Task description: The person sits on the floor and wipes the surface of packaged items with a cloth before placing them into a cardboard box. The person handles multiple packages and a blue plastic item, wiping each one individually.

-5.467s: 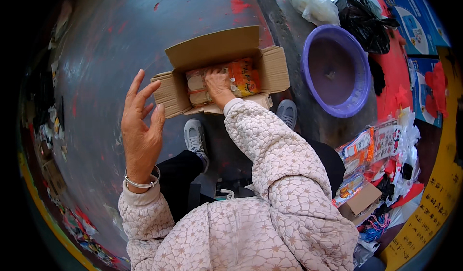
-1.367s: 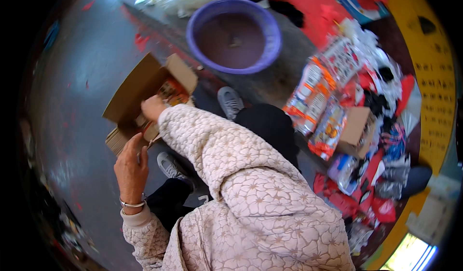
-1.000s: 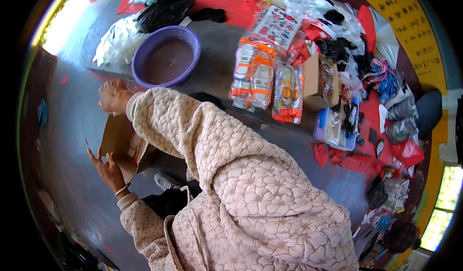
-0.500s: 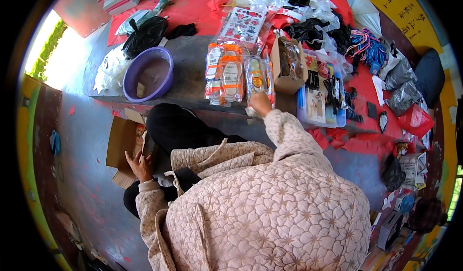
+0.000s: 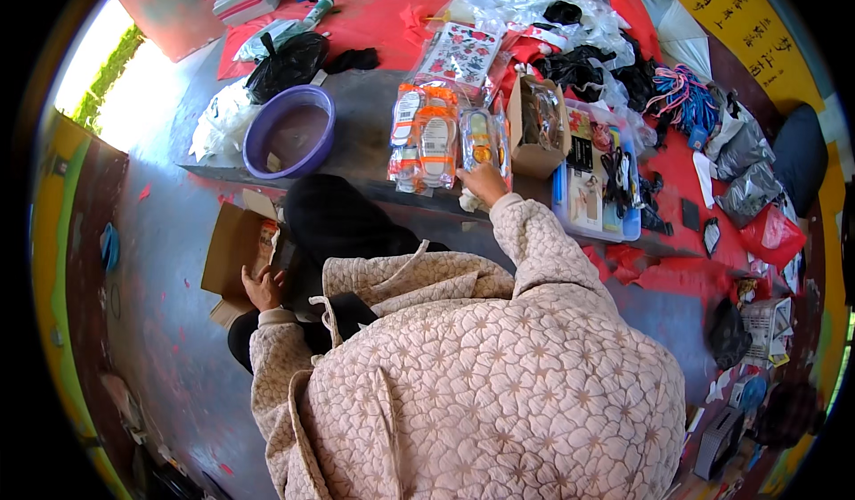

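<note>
Head view:

- The right hand [image 5: 484, 182] reaches forward to the front edge of the goods. Its fingers lie on the lower edge of a clear packet [image 5: 485, 144] with orange print. Whether the fingers pinch the packet or only rest on it cannot be told.
- That packet lies just beside a larger pile of orange-and-white packets [image 5: 423, 139], to the pile's right, on the grey ledge [image 5: 365, 117].
- A white crumpled scrap [image 5: 468, 202] lies just below the right hand, at the ledge's edge.
- The left hand [image 5: 263, 286] is low at the left, at the open cardboard box [image 5: 233, 249] on the floor. Its fingers are bent and touch the box's right side near an orange packet inside. What they grip, if anything, is hidden by the dark trouser leg.
- A small open carton [image 5: 525, 126] stands just right of the clear packet, with wrapped goods in it.
- A blue-rimmed clear tray [image 5: 595, 179] of carded items lies right of the carton.
- A purple basin [image 5: 289, 130] sits on the ledge, well left of the packets, above the cardboard box.
- A black plastic bag [image 5: 285, 64] lies behind the basin.
- A red cloth [image 5: 374, 19] covers the ground beyond, strewn with bags and bundles.
</note>
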Available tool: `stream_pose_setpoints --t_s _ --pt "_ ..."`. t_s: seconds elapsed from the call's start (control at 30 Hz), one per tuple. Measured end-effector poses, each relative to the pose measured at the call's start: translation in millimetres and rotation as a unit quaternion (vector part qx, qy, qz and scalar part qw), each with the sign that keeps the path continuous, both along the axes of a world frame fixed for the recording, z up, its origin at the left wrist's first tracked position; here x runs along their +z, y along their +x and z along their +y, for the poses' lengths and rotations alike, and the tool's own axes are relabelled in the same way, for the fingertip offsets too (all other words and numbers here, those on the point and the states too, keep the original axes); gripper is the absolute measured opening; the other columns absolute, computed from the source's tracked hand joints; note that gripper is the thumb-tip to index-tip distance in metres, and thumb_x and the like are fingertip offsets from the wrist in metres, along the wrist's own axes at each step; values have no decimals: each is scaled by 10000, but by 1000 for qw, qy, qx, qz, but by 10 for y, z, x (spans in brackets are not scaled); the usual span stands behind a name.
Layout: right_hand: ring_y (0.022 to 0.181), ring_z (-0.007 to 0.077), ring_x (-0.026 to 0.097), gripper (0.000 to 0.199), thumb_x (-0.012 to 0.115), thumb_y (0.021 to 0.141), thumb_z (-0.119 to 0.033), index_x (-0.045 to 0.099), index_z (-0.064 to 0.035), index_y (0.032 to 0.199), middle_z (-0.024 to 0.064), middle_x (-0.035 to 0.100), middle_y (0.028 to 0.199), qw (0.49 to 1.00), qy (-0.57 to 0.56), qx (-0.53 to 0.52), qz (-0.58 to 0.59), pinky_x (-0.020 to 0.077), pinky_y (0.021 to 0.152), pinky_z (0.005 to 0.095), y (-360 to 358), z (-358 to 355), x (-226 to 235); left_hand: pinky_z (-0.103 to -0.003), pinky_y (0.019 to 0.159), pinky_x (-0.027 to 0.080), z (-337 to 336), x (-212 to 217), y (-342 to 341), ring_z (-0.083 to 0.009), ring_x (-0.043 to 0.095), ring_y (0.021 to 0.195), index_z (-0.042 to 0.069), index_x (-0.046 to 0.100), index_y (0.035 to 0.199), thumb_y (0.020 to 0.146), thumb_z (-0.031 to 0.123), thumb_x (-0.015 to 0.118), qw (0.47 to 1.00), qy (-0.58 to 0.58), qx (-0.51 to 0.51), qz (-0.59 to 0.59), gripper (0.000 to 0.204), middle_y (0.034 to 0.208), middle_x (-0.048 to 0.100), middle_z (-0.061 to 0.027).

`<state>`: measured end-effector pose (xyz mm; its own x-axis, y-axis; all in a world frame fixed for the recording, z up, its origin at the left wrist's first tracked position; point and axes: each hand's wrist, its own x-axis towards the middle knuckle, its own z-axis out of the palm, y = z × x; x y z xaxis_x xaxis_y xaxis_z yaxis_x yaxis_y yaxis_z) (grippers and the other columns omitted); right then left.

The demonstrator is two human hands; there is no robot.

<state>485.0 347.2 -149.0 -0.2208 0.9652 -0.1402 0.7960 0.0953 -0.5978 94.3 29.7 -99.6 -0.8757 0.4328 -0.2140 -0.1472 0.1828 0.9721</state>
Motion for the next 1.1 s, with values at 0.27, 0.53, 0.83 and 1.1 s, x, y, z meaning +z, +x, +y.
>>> stream_pose_setpoints --t_s 0.27,0.53,0.83,1.1 --pt "994 350 592 712 567 724 -616 626 27 1023 214 615 1057 993 -73 -24 -89 475 839 414 -840 156 172 -269 536 513 -85 -35 5 -238 645 677 89 174 1397 811 -12 458 1000 -11 3 -28 659 1100 574 -139" --pt "982 311 606 623 577 744 -572 647 -3 990 190 620 1062 984 -76 35 -158 480 816 398 -1089 380 -89 -278 586 527 140 -34 -37 -258 654 761 61 191 1387 825 22 491 994 0 9 -105 638 1136 570 -149" --pt "868 359 610 441 509 841 -384 651 29 899 273 614 875 988 -88 67 -110 475 770 440 -792 651 -266 -305 642 534 312 -262 -236 -274 647 816 61 199 1381 832 111 552 988 17 -36 -152 654 1168 555 -160" --pt "774 318 630 254 446 823 -129 665 -5 790 158 651 825 964 115 130 -202 492 716 414 -65 1012 -912 -300 667 527 474 -231 -187 -261 632 844 48 293 1348 826 109 505 984 15 -74 -162 567 1174 550 -161"
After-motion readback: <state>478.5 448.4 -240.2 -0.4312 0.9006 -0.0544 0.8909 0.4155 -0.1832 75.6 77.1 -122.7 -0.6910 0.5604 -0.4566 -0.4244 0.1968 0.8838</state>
